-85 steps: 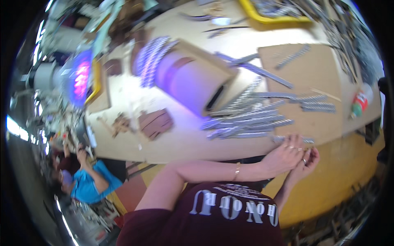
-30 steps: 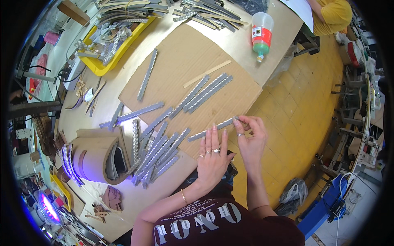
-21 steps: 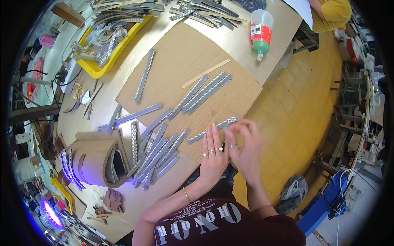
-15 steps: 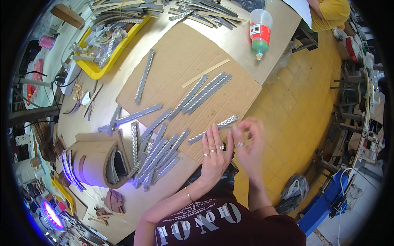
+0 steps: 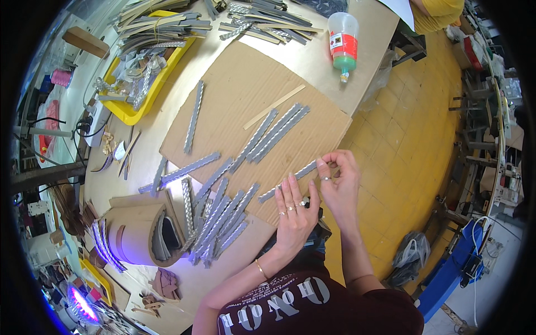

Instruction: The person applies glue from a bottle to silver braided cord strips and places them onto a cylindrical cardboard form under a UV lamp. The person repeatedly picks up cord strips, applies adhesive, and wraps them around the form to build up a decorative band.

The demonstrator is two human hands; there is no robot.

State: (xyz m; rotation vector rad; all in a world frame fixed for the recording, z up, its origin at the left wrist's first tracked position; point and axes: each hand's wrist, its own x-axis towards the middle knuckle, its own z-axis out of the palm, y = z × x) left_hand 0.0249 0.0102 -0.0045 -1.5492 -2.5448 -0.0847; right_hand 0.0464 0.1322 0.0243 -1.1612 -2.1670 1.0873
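A narrow grey strip with a silver braid along it [image 5: 305, 171] lies slantwise near the front edge of the cardboard sheet [image 5: 234, 78]. My right hand [image 5: 340, 187] pinches its right end between thumb and fingertips. My left hand [image 5: 296, 218] lies with fingers stretched out, their tips at the strip's near edge; whether they press on it I cannot tell. Beyond my hands, several similar braided strips [image 5: 277, 134] rest on the cardboard beside a plain beige strip [image 5: 273, 107]. A heap of grey braided strips [image 5: 220, 223] lies left of my left hand.
A squeeze bottle with green liquid [image 5: 343, 47] stands tipped nozzle-down at the far right. Back left is a yellow tray [image 5: 134, 114] of scraps. A curved brown holder [image 5: 134, 237] sits left, near a violet lamp [image 5: 82, 304]. Yellow floor [image 5: 391, 145] lies beyond the table's right edge.
My right hand, blurred before, has steadied and now grips the strip's right end. The strip shows a narrower braided face than before. My left hand is nearly unmoved; the whole view has shifted slightly.
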